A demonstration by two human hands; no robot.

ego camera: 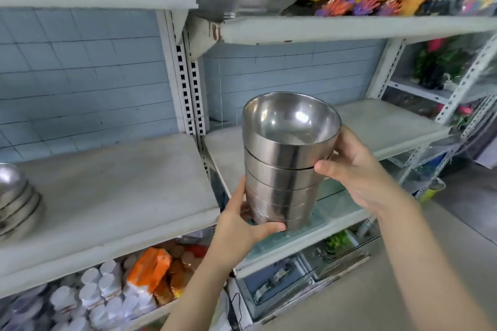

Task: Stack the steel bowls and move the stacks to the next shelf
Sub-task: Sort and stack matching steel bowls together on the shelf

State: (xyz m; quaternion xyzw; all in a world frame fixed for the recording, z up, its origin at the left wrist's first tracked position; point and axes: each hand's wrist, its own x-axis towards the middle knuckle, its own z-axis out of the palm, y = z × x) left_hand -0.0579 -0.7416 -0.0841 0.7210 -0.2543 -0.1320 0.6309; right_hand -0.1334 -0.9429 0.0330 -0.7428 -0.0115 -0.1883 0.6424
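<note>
You are in the carrying step. The stack of steel bowls (282,169) rests on no shelf: it hangs in the air in front of the slotted upright (188,75) that divides the two bays, about level with the shelf fronts. Your left hand (242,228) grips the bottom bowl, thumb laid across its front wall. Your right hand (357,169) holds the upper part, thumb pressed at the seam under the top bowls and fingers wrapped round the far side (the steel hides them).

The bowls are nested mouth-up. The seam by your right thumb looks slightly uneven, so I judge the top ones are not fully seated. A second stack (16,201) sits on the left shelf (121,183), at the far left edge and half out of view, so the job appears only part done.

The next move, as I read it, is to the right and forward, over the front lip of the right shelf (376,126). Lift the base above that lip before you go in, since the left hand sits lowest and would meet the edge first. Lower until the bottom bowl lies flat on the grey board, back from the edge, slide the left fingers out, then release the right hand last. Polished steel is slippery, so keep the column upright.
</note>
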